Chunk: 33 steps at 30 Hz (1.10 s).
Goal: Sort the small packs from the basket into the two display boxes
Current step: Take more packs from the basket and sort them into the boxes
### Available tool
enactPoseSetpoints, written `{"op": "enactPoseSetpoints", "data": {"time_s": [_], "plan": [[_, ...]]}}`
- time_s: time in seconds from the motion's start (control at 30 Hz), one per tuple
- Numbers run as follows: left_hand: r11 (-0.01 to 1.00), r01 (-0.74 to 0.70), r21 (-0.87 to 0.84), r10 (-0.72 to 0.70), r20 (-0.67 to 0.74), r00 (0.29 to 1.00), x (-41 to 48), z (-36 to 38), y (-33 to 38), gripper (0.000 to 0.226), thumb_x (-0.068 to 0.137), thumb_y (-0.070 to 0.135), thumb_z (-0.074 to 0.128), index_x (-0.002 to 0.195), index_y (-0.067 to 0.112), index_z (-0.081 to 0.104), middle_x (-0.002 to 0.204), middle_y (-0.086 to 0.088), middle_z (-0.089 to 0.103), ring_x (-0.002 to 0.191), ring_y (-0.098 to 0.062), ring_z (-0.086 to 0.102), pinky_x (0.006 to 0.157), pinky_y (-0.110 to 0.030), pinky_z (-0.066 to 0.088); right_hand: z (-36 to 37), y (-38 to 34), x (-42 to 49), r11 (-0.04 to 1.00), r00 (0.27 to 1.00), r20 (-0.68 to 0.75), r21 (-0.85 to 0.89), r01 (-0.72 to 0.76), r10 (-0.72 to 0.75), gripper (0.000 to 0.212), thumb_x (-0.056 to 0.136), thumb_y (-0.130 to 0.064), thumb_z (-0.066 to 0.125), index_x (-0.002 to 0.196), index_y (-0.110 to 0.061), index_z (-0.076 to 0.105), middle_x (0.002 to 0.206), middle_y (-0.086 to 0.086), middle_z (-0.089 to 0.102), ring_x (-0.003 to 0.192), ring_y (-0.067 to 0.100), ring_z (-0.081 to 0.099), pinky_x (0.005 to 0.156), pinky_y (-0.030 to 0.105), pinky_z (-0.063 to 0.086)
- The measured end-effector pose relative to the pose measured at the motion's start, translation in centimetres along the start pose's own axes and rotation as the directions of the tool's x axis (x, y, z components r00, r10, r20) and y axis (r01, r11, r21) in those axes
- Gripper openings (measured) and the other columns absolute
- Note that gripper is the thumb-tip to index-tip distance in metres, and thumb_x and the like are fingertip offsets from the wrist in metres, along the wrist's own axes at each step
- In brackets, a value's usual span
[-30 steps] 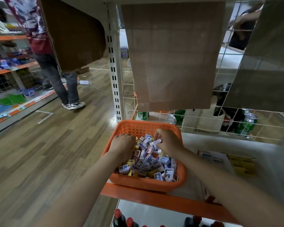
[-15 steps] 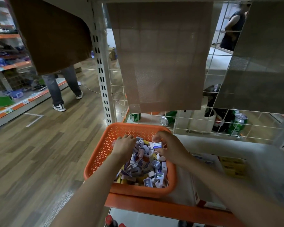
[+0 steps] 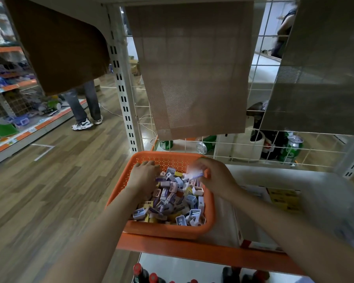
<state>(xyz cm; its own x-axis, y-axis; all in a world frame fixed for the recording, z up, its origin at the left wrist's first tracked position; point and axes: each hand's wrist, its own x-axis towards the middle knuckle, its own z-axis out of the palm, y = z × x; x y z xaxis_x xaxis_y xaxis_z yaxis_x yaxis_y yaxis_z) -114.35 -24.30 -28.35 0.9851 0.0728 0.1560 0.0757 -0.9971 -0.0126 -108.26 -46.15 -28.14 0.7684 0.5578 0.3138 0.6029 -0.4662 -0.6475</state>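
Where the frame starts, below the basket (image 3: pixel 119 199), dark red-capped bottles (image 3: pixel 138 271) are standing under the shelf's smooth orange front edge (image 3: pixel 192 249). The basket is sitting on that shelf: orange plastic, rectangular, rounded corners, perforated walls. It's holding a loose heap of small packs (image 3: pixel 172 203), boxy, in white, purple, blue and yellow. Left hand (image 3: pixel 144 176) is reaching into the basket's far left corner, fingers bent down into the heap; can't tell if it's gripping anything. Right hand (image 3: pixel 217 178) is hovering over the basket's far right side, fingertips pinching one pack (image 3: pixel 194 175), motion-blurred, white with purple. Right of the basket two open cardboard boxes are lying: a white-and-red box (image 3: pixel 253 227) just beside it, a yellow box (image 3: pixel 284 199) further right. The right forearm is covering part of both. Behind the basket a white wire grid (image 3: pixel 223 149) is closing off the shelf, green cans (image 3: pixel 292 149) beyond it. Above the basket, woven mesh mats (image 3: pixel 192 68) are hanging, blocking the view through. Far left of the basket, a person (image 3: pixel 84 107) in jeans is standing on wood-plank floor.
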Motion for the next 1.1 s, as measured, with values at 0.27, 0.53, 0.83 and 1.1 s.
{"op": "enactPoseSetpoints", "data": {"time_s": [0.27, 0.53, 0.83, 1.1], "plan": [[0.987, -0.11, -0.12, 0.093, -0.14, 0.986, -0.6, -2.9, 3.8, 0.009, 0.087, 0.024, 0.061, 0.095, 0.022, 0.061, 0.108, 0.005, 0.06, 0.108, -0.017, 0.053, 0.092, -0.029, 0.035, -4.1, 0.6, -2.2, 0.998, 0.995, -0.099, -0.06, -0.021, 0.015, 0.028, 0.075, 0.005, 0.068, 0.099, -0.009, 0.068, 0.098, 0.004, 0.068, 0.088, 0.012, 0.06, 0.072, 0.008, 0.04], [0.947, -0.261, -0.19, 0.215, -0.231, 0.949, 0.0, -4.4, 11.3, 0.019, 0.085, 0.023, 0.062, 0.103, 0.017, 0.062, 0.106, -0.002, 0.062, 0.104, -0.022, 0.054, 0.086, -0.029, 0.035, -9.8, 3.6, -6.0, 0.975, 0.982, -0.171, -0.192, -0.11, 0.077, 0.022, 0.073, 0.005, 0.072, 0.094, -0.003, 0.07, 0.094, 0.011, 0.063, 0.086, 0.022, 0.061, 0.078, 0.034, 0.049], [0.924, -0.337, -0.179, 0.292, -0.235, 0.927, 1.2, -3.1, 16.5, 0.022, 0.086, 0.025, 0.06, 0.108, 0.02, 0.06, 0.11, 0.001, 0.059, 0.11, -0.018, 0.051, 0.084, -0.026, 0.031, -11.9, 8.2, -8.4, 0.919, 0.953, -0.179, -0.269, -0.288, 0.246, 0.02, 0.073, -0.001, 0.073, 0.09, -0.012, 0.069, 0.091, 0.0, 0.06, 0.091, 0.022, 0.059, 0.078, 0.034, 0.049], [0.932, -0.324, -0.161, 0.293, -0.188, 0.937, 2.6, -1.3, 17.3, 0.024, 0.089, 0.028, 0.057, 0.112, 0.022, 0.058, 0.112, 0.003, 0.058, 0.11, -0.016, 0.051, 0.09, -0.026, 0.032, -9.3, 11.0, -7.5, 0.869, 0.947, -0.07, -0.38, -0.315, 0.313, 0.02, 0.074, -0.008, 0.071, 0.08, -0.025, 0.062, 0.091, 0.0, 0.064, 0.087, 0.019, 0.058, 0.074, 0.033, 0.048]]}}
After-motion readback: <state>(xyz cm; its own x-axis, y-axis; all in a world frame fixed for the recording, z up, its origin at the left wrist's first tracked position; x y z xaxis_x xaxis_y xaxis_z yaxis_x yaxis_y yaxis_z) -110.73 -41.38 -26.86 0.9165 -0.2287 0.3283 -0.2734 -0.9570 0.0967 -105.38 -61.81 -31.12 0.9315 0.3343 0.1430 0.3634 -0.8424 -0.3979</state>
